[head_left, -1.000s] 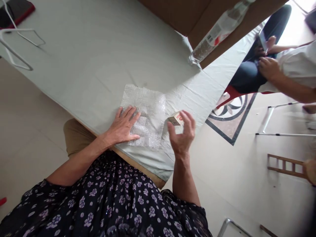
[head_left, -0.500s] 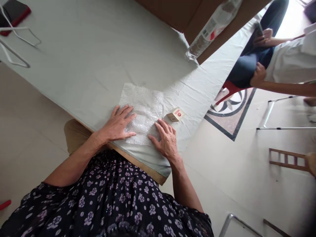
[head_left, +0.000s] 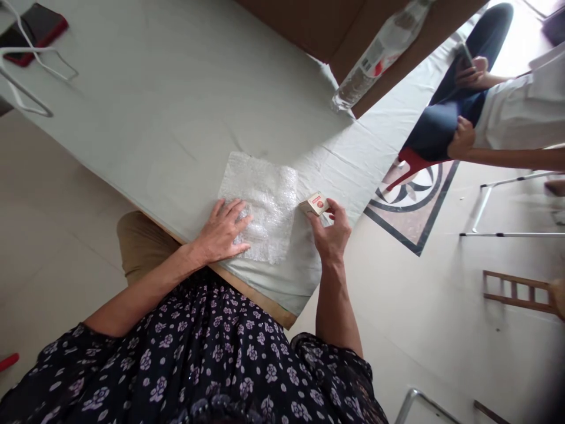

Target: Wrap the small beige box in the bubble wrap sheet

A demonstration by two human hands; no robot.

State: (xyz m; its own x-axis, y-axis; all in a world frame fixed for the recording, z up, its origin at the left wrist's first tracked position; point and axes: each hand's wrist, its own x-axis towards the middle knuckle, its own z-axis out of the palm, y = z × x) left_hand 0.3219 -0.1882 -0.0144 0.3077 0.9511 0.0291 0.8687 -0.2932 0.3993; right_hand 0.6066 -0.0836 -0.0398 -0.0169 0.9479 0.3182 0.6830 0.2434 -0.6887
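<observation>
A sheet of bubble wrap [head_left: 269,200] lies flat near the table's front corner. My left hand [head_left: 225,231] rests on its left part with the fingers spread. To the right of the sheet is a small cardboard box [head_left: 316,204], pale with a red round mark and red print. My right hand [head_left: 330,229] has the box between thumb and fingers, gripping its near and right sides. Whether the box still touches the cloth I cannot tell.
A pale cloth covers the table [head_left: 154,106]. At the back, a clear plastic bottle [head_left: 375,59] leans along a large brown carton [head_left: 304,26]. A white wire stand [head_left: 26,109] and a dark red-edged phone [head_left: 39,29] are far left. A seated person [head_left: 507,118] is at right.
My right hand has left the bubble wrap, moved right and taken hold of the small box. My left hand and the sheet have shifted slightly right.
</observation>
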